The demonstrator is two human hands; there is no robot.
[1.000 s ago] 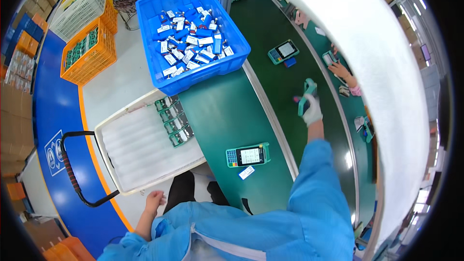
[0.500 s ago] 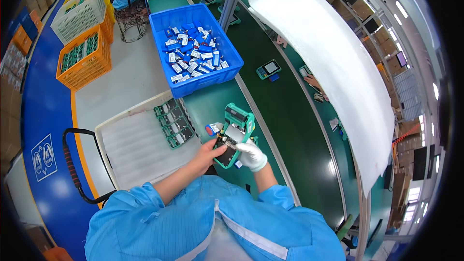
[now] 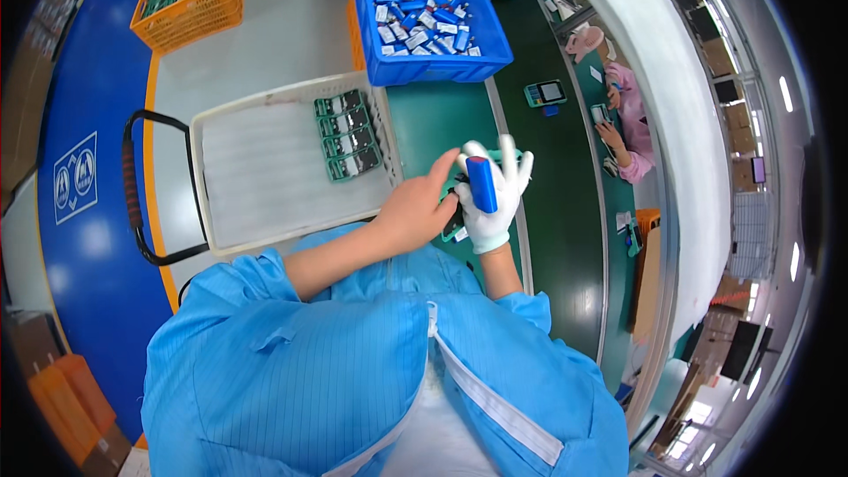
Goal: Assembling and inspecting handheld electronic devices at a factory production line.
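My bare left hand (image 3: pixel 411 214) is closed at the edge of a green-and-black device housing (image 3: pixel 454 223), its index finger stretched toward my other hand. Most of this housing is hidden behind my hands. A blue cylindrical battery (image 3: pixel 481 184) with a red end lies across my white-gloved right hand (image 3: pixel 496 203), whose fingers are spread around it. The left index fingertip is close to the red end; whether it touches cannot be made out. To the left, several green housings (image 3: pixel 347 134) with dark insides lie in a row in a white-lined, cream tray (image 3: pixel 201 177).
A blue bin (image 3: pixel 433 72) full of blue batteries stands beyond the tray. A handheld terminal (image 3: pixel 546 93) sits on the dark green conveyor (image 3: pixel 565 212). Across it, a pink-sleeved person (image 3: pixel 632 119) handles devices. A white sheet (image 3: pixel 662 106) hangs at right; an orange crate (image 3: pixel 190 4) stands far left.
The blue battery has come up into full view on my right hand, and those gloved fingers have spread. The housing has become mostly hidden. The whole view has shifted, showing the pink-sleeved person.
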